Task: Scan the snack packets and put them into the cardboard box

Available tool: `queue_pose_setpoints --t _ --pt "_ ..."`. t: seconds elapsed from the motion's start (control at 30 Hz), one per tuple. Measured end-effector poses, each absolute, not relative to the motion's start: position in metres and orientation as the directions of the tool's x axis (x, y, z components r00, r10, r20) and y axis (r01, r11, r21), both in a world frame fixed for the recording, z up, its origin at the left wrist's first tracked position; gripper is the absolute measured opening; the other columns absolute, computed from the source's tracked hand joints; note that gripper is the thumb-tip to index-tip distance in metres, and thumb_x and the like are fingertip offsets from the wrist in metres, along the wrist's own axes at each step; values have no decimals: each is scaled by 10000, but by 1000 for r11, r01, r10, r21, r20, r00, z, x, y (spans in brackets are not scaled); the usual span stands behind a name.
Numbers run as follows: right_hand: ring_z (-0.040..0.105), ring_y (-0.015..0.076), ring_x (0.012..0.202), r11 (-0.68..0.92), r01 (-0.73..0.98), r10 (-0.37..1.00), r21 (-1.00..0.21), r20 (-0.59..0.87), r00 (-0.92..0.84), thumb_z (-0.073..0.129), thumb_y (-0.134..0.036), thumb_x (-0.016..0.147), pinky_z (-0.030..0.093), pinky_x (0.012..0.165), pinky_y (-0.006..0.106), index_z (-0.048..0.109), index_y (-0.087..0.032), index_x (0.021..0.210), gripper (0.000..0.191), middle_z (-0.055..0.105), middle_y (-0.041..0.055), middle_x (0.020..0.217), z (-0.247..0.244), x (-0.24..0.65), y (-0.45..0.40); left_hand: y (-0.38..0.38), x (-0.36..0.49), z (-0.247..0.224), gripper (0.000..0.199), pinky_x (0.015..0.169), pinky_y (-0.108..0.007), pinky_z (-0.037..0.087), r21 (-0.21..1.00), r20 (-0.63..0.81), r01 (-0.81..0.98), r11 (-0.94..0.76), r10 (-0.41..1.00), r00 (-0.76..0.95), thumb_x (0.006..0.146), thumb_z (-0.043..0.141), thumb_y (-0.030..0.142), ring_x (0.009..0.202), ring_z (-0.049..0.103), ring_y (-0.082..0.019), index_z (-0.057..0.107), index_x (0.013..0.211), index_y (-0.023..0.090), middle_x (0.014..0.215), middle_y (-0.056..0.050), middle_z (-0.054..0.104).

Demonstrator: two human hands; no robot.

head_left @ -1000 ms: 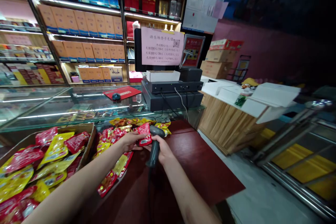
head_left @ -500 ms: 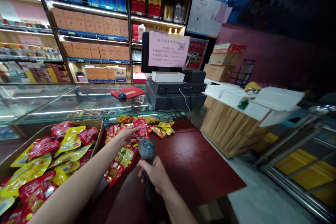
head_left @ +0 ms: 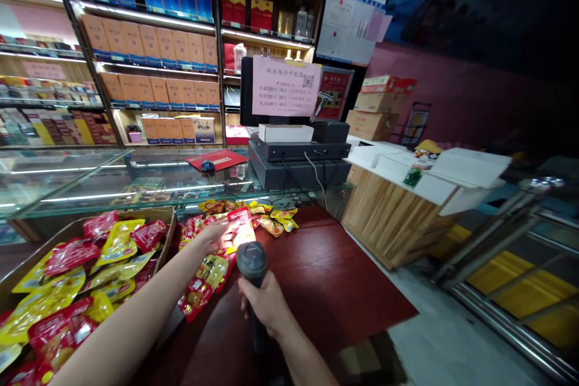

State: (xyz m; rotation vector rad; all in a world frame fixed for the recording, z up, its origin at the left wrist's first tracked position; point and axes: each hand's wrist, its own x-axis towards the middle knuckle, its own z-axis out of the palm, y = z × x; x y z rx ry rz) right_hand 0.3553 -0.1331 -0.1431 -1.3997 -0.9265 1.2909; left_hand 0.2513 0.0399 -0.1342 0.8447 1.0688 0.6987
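Left hand [head_left: 216,236] open, fingers laid flat on a red-and-yellow snack packet [head_left: 243,228] | right hand [head_left: 265,304] closed around a black handheld barcode scanner [head_left: 251,262], head up, just beside that packet | packet lies among others on the dark red counter [head_left: 325,265], near a cardboard box of packets [head_left: 168,223]

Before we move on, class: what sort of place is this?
Likely a small shop's checkout: a handheld barcode scanner, a cardboard box of snack packets, and shelves stacked with boxed goods.
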Motion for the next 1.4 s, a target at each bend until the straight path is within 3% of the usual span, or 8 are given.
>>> queue_pose_setpoints --t 0.23,0.33,0.47,0.6,0.8,1.1,1.27,1.4 --pt "442 95 367 -186 -127 970 -974 -203 137 575 -297 653 355 360 209 562 -146 635 153 533 -17 466 -142 355 -134 38 250 -132 469 443 -179 386 855 -470 -50 516 813 345 500 845 317 516 535 -82 522 816 195 643 52 568" --pt "554 137 589 -73 -114 956 -991 -102 276 628 -254 622 449 549 243 625 -134 739 168 628 22 661 -137 360 -133 38 248 -133 479 401 -163 336 854 -470 -32 518 798 376 467 853 339 489 515 -72 518 772 184 601 60 542" --pt "571 168 768 -4 -112 916 -994 -48 398 645 -214 608 442 757 278 651 -145 803 207 659 21 776 -131 376 -126 32 251 -134 462 389 -165 309 870 -438 16 493 757 484 468 848 359 468 499 -64 520 737 177 605 57 549" --pt "584 160 747 -34 -254 947 -967 -112 302 663 -234 597 455 747 284 648 -153 798 217 654 8 759 -127 389 -112 24 259 -135 447 406 -184 334 900 -407 88 428 748 524 472 837 397 452 479 -67 510 686 180 559 71 521" --pt "580 141 696 -112 -365 977 -924 -170 131 688 -197 542 469 675 269 631 -159 791 259 637 -1 733 -98 384 -87 20 244 -105 427 419 -190 332 896 -421 46 443 809 410 550 774 491 454 474 -72 576 757 175 586 42 574" --pt "482 92 546 -148 -316 973 -937 -81 -218 666 -178 536 409 578 241 589 -162 695 178 545 -52 573 -49 293 -57 -9 120 -20 344 488 -222 445 905 -388 -52 422 869 307 669 709 466 504 543 -111 595 764 157 637 -8 616" --pt "492 100 576 -183 -293 926 -938 -65 -371 671 -177 521 398 599 248 622 -155 716 203 565 -43 598 -31 232 -52 -30 51 4 418 597 -280 496 918 -389 -8 396 906 166 656 708 489 715 629 -189 648 897 153 878 -93 680" --pt "481 98 582 -186 -261 914 -947 -70 -400 700 -186 492 371 591 237 633 -153 699 220 570 -46 583 -30 208 -50 -32 9 9 572 598 -257 471 932 -308 181 313 950 -58 595 710 568 865 624 -220 651 1020 190 1019 -101 666"
